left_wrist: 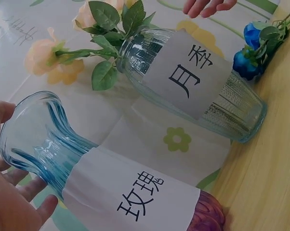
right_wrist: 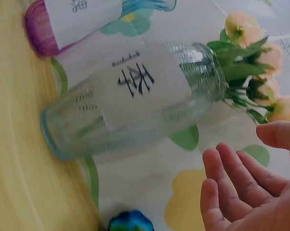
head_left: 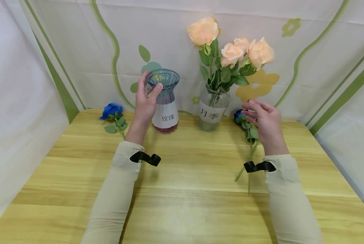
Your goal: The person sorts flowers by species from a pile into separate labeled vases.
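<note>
Head view: left hand (head_left: 146,103) holds blue-necked vase (head_left: 166,101), mouth up, long axis vertical; right hand (head_left: 265,123) slack

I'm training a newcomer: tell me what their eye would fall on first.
Probably the large peach flowers in the clear glass vase, right of centre at the back of the wooden table. Next, likely the flared blue-and-purple glass vase left of centre, gripped near its rim by the left hand, then the leafy blue flower far left.

Flared glass vase (head_left: 166,97): ribbed, translucent, held near its rim
Colour: blue above, purplish-red at the base
Paper wrap (head_left: 160,112): white, marked 玫瑰
Pose: upright, at the back of the tabletop (head_left: 182,210)
</note>
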`<state>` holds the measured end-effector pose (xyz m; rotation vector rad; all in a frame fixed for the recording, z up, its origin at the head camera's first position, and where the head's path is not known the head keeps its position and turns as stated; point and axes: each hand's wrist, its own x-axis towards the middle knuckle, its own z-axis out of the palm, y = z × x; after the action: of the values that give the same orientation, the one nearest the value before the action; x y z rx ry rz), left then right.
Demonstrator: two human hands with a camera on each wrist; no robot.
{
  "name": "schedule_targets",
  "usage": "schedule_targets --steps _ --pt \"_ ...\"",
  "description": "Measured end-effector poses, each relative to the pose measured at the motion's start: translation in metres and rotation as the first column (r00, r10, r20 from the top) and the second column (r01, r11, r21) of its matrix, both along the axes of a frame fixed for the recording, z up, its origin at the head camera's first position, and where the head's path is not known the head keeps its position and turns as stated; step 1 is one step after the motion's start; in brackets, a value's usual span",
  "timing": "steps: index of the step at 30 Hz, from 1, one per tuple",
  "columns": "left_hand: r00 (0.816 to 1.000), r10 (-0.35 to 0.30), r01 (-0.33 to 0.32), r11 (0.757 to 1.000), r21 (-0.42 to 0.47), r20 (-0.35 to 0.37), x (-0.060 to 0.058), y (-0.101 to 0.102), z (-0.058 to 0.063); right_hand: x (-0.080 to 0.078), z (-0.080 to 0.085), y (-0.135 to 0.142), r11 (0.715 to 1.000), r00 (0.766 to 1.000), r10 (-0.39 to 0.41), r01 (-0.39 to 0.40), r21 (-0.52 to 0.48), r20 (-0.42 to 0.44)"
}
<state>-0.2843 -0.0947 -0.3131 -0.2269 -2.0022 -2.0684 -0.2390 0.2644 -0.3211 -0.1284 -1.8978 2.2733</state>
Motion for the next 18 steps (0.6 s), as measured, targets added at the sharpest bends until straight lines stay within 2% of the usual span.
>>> schedule_targets --steps 10,18 --pt "1.0 0.005 -0.005 1.0 -0.004 -0.016 0.0 0.001 -0.002 0.014 -0.013 0.039 0.998 0.999 0.008 -0.011 0.064 0.042" --pt "1.0 0.017 -0.017 1.0 0.0 -0.018 -0.001 0.001 -0.003 0.026 -0.029 0.062 0.994 0.992 0.014 -0.028 0.109 0.125"
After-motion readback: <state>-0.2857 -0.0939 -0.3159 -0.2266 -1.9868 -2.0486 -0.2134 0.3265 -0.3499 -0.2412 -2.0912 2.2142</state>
